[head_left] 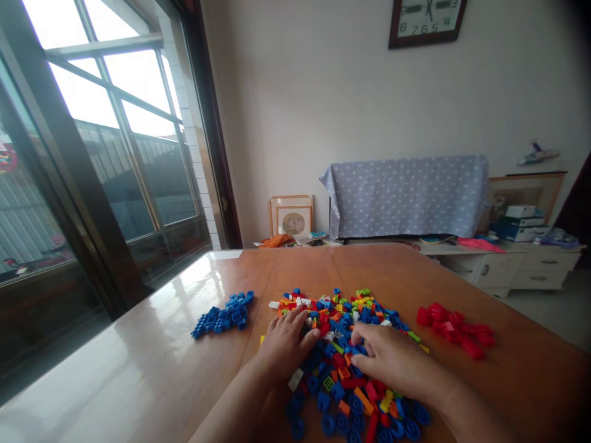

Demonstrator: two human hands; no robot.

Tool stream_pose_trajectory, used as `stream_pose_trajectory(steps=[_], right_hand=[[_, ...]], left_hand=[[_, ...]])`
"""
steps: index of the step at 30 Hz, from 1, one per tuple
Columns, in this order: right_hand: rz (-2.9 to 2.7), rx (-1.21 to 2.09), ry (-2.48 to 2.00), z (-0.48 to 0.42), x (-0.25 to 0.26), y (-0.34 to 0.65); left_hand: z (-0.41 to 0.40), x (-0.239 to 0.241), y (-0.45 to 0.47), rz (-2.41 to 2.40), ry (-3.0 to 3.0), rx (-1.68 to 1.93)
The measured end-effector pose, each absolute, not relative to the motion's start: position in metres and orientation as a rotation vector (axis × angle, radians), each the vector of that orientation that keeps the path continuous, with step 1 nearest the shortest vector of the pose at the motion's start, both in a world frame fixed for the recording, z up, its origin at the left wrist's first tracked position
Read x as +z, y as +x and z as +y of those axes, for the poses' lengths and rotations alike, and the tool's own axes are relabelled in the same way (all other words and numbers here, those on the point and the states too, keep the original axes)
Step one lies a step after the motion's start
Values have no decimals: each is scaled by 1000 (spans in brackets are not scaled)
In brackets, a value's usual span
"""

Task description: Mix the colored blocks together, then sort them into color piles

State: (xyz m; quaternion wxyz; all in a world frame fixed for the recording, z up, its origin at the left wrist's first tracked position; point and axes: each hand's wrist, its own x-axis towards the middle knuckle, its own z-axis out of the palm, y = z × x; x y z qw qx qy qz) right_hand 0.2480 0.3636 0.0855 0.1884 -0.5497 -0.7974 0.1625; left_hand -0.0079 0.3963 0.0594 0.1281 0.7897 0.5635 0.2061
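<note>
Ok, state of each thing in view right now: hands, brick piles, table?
Left hand: flat on the mixed pile, fingers spread, grip not clear.
Right hand: resting on the mixed pile, fingertips among bricks, grip not clear.
Mixed pile: loose, unsorted, many colours.
Blue pile: sorted, apart on the left.
Red pile: sorted, apart on the right.
Table: glossy, bears all three piles.

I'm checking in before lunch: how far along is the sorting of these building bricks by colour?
Partly done. A small blue pile lies apart on the left and a red pile on the right of the table. In hand: the left hand and right hand both rest on the mixed pile. Left: most bricks, many blue and red among them, are in that mixed pile.
</note>
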Motion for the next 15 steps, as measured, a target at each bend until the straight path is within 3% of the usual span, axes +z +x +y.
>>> stream_pose_trajectory(steps=[8,15], right_hand=[[-2066,493,-1463,374,76,243],[-1806,979,-1162,375,69,224]], left_hand=[[391,68,-7,1448,2460,747],[372,89,9,1186,2495,845]])
